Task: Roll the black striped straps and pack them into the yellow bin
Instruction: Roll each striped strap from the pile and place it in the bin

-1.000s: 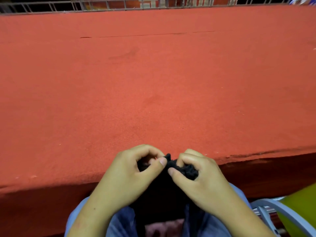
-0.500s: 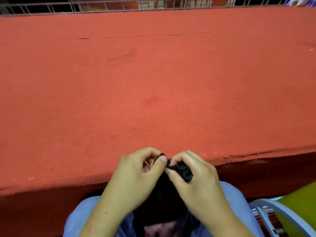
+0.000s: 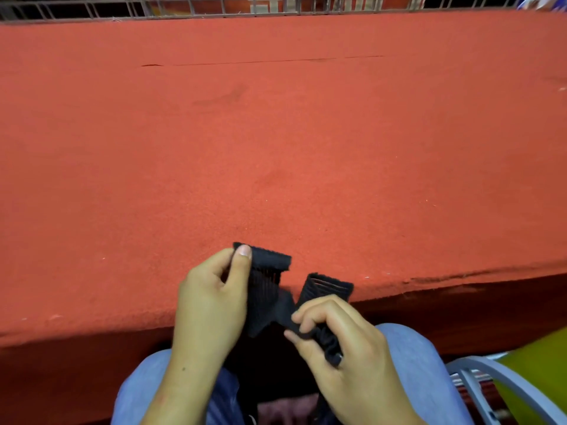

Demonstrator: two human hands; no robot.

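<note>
A black striped strap [image 3: 266, 289] is held up in front of me at the near edge of the red table [image 3: 276, 148]. My left hand [image 3: 211, 308] pinches one flat end of it, thumb on the top corner. My right hand [image 3: 337, 338] grips the other part lower down, and a second end [image 3: 326, 286] of the strap stands up above my right fingers. Thin reddish stripes show on both ends. More dark fabric hangs down between my knees. A corner of the yellow bin [image 3: 540, 369] shows at the lower right.
A grey chair arm [image 3: 491, 372] curves in front of the yellow bin at the lower right. A metal railing [image 3: 276, 4] runs along the far edge of the table. My knees in blue jeans [image 3: 414, 363] sit below the table edge.
The strap was bunched between my close-together fingertips; now my hands have moved apart and raised it, with two flat ends unfolded and showing.
</note>
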